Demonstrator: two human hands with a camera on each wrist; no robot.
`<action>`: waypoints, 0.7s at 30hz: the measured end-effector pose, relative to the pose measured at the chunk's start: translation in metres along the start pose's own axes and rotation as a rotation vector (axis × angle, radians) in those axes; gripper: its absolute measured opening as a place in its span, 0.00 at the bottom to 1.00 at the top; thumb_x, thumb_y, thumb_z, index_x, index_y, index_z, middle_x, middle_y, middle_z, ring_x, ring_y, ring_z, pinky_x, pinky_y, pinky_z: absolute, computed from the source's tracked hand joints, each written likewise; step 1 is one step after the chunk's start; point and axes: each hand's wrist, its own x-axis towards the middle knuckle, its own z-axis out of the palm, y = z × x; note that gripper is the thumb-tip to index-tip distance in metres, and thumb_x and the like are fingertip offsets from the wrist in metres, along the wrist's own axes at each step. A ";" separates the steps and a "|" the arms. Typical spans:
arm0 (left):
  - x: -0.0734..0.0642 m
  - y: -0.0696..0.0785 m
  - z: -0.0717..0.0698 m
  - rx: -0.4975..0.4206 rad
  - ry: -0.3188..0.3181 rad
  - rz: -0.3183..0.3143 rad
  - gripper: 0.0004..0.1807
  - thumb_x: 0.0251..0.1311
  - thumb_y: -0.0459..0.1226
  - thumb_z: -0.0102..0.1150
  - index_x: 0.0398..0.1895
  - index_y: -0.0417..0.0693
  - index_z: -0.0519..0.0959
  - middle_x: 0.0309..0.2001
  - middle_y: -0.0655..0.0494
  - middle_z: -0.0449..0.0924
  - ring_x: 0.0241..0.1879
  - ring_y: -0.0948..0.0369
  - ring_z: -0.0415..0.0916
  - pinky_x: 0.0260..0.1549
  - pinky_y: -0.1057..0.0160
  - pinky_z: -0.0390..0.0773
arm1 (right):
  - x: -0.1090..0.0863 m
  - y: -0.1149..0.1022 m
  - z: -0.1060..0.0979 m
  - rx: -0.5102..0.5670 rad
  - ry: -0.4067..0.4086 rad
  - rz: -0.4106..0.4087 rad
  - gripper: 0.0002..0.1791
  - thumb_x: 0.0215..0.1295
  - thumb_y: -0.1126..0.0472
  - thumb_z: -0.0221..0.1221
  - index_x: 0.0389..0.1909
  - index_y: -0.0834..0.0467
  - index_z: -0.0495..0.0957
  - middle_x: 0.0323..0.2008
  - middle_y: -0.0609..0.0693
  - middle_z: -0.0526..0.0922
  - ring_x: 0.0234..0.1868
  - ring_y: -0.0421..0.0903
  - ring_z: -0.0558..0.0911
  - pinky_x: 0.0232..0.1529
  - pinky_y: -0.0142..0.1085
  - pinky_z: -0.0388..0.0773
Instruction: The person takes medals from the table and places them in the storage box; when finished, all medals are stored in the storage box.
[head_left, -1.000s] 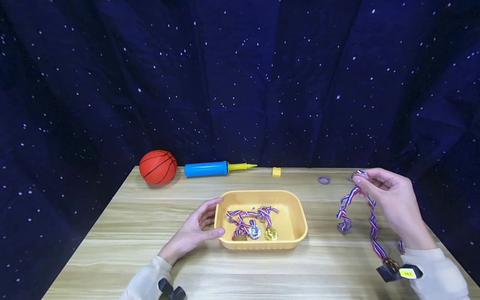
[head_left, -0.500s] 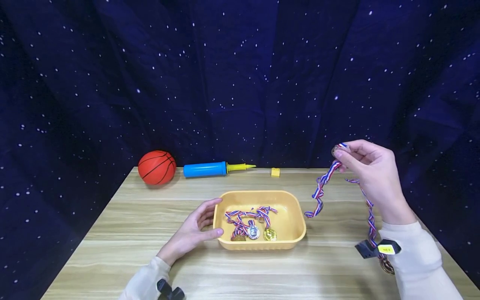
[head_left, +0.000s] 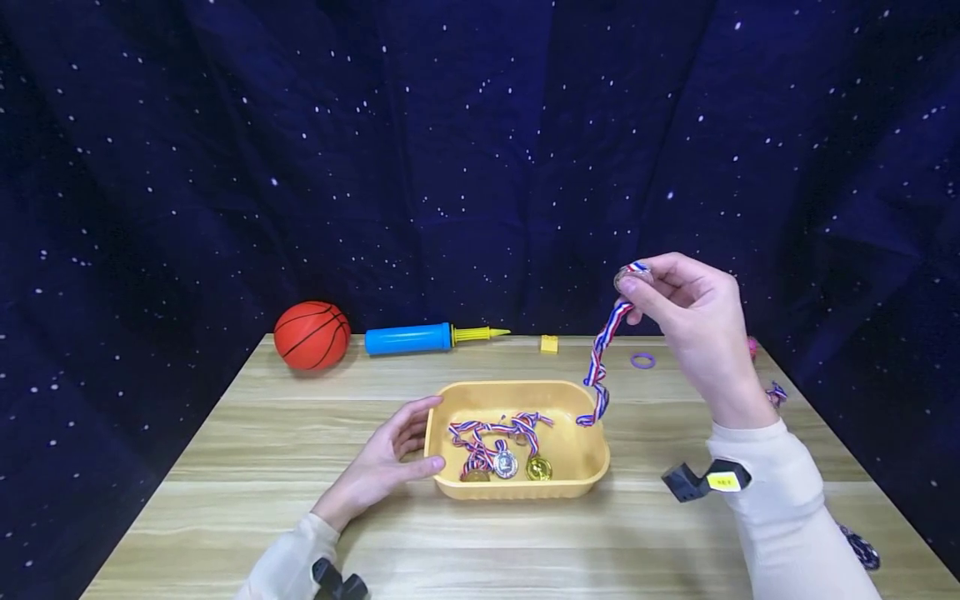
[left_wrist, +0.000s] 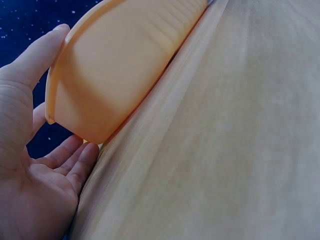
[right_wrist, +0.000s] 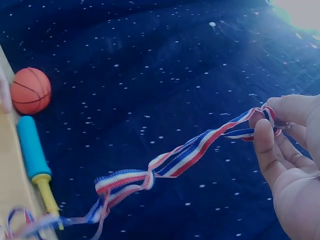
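Head view: we list 1 tray (head_left: 517,492), yellow, upright on the surface (head_left: 420,550). L hand (head_left: 386,458) holds its L end: thumb at near rim corner, index at far one. Contents, w/ striped ribbons tangled: 1 silver medal (head_left: 505,464), 1 gold medal (head_left: 538,468) just R of it, 1 brown medal (head_left: 476,476) partly hidden by the near rim. R hand (head_left: 697,325), raised, pinches 1 held medal (head_left: 630,273) btwn thumb & fingers; its ribbon (head_left: 597,358), red/white/blue, twisted, hangs w/ lower end over tray's far R corner; contact w/ rim we can't tell.

Back row, L to R: ball (head_left: 312,335), orange-red; pump (head_left: 408,338), blue w/ yellow nozzle; brick (head_left: 549,344), yellow; ring (head_left: 642,361), purple. Far R: ribbon bundle (head_left: 860,550) beside R sleeve, partly hidden.

L wrist view: we note thumb on tray rim, fingertips by the lower edge of the end wall.

R wrist view: thumb & index pinch ribbon top, medal mostly hidden; ribbon knotted midway. Ball & pump at L; cloth (right_wrist: 150,75) behind, dk blue, starry.
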 end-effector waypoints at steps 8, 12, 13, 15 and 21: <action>0.001 -0.001 -0.001 -0.005 0.003 -0.016 0.48 0.67 0.30 0.78 0.87 0.52 0.64 0.80 0.41 0.70 0.78 0.41 0.69 0.73 0.62 0.75 | -0.016 0.035 0.009 -0.095 -0.063 0.125 0.05 0.73 0.70 0.71 0.46 0.67 0.88 0.36 0.52 0.94 0.33 0.43 0.92 0.29 0.29 0.85; 0.002 -0.001 -0.001 0.000 0.000 -0.018 0.48 0.67 0.32 0.78 0.87 0.52 0.64 0.79 0.42 0.71 0.78 0.41 0.69 0.74 0.60 0.75 | -0.028 0.052 0.009 -0.147 -0.094 0.166 0.07 0.73 0.71 0.71 0.48 0.70 0.87 0.39 0.50 0.94 0.37 0.40 0.92 0.41 0.33 0.91; 0.002 -0.001 -0.001 0.000 -0.001 -0.019 0.48 0.67 0.32 0.78 0.87 0.52 0.64 0.79 0.41 0.71 0.78 0.41 0.69 0.74 0.60 0.75 | -0.031 0.056 0.010 -0.170 -0.103 0.177 0.08 0.73 0.71 0.71 0.48 0.71 0.87 0.40 0.48 0.94 0.38 0.40 0.92 0.42 0.33 0.91; 0.001 -0.001 -0.001 0.002 -0.002 -0.020 0.48 0.67 0.32 0.78 0.87 0.53 0.65 0.79 0.41 0.70 0.78 0.41 0.69 0.74 0.60 0.75 | -0.038 0.064 0.010 -0.221 -0.120 0.206 0.09 0.73 0.70 0.72 0.49 0.71 0.87 0.42 0.46 0.93 0.39 0.38 0.90 0.42 0.31 0.89; 0.000 0.001 -0.002 0.002 -0.006 -0.014 0.48 0.67 0.34 0.79 0.87 0.53 0.64 0.79 0.40 0.70 0.78 0.41 0.69 0.73 0.62 0.74 | -0.056 0.081 0.010 -0.326 -0.160 0.316 0.10 0.74 0.64 0.73 0.50 0.65 0.90 0.41 0.46 0.91 0.37 0.38 0.84 0.35 0.28 0.79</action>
